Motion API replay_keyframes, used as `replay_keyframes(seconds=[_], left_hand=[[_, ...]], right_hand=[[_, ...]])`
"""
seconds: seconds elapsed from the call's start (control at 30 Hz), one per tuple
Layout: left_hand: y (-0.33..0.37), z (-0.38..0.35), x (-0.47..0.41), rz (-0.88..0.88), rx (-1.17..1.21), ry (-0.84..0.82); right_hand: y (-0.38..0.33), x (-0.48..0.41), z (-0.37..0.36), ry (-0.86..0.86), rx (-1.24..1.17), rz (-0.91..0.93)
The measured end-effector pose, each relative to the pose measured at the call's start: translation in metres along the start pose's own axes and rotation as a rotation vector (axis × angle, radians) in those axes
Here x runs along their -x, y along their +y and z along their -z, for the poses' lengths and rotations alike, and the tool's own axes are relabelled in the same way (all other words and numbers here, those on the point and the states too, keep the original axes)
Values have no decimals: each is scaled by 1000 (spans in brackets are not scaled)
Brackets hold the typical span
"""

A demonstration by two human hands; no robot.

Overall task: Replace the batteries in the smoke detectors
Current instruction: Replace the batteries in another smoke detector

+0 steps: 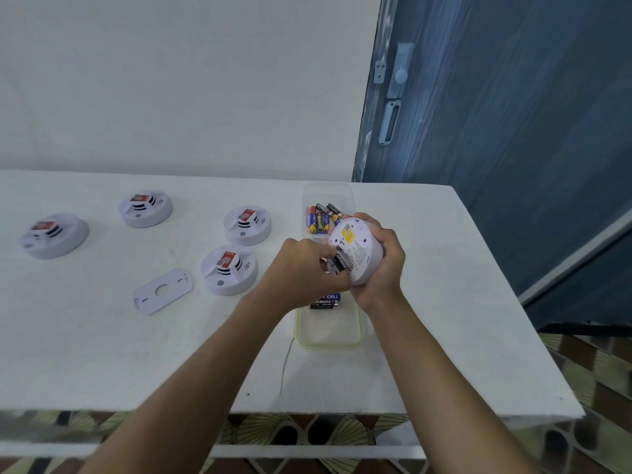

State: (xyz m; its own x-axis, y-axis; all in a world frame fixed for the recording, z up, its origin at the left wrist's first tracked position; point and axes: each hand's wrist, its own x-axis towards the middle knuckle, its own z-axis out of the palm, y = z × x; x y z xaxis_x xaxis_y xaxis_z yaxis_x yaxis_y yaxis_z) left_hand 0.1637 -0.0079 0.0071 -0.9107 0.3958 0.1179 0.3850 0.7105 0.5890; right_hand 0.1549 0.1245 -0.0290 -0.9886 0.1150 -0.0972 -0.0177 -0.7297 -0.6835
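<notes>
A white table (102, 354) stands against a pale wall, with a blue door (513, 114) to the right. Above its right part the right hand (383, 261) wraps round the rim of a smoke detector (355, 249), fingers curled behind it, holding it clear of the table with its labelled back tilted toward the camera. The left hand (301, 271) has its thumb and fingertips closed on a black battery (342, 263) at the open compartment on the detector's lower edge. Whether the cell is seated or only half in cannot be told. The step looks like fitting or freeing this cell. To do it well, the right hand should hold the body steady while the left works one end against the spring first. The polarity marks need checking before the cell is pressed flat. Directly below the hands a near tub (328, 342) with a greenish rim holds a couple of cells (325, 301). Just beyond the detector a far tub (326, 193) of clear plastic holds several more batteries (321, 218), so old and new should be kept in separate tubs. Further left, four other detectors (229, 270) lie face up, well apart from one another. A flat mounting plate (163, 291) lies beside the nearest one. It will need refitting once the compartment is filled.
</notes>
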Motion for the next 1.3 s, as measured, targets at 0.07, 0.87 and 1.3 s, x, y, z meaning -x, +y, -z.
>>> replay_keyframes(seconds=[0.07,0.87,1.3], left_hand=[[0,-1,-2,-11,-67,-3],[-5,-21,-1,179,496,12],[-36,-21,18,-18,20,-279]], right_hand=[[1,0,0,6,18,-13],[-5,-10,6,183,195,238],[-18,-11,23,301,52,196]])
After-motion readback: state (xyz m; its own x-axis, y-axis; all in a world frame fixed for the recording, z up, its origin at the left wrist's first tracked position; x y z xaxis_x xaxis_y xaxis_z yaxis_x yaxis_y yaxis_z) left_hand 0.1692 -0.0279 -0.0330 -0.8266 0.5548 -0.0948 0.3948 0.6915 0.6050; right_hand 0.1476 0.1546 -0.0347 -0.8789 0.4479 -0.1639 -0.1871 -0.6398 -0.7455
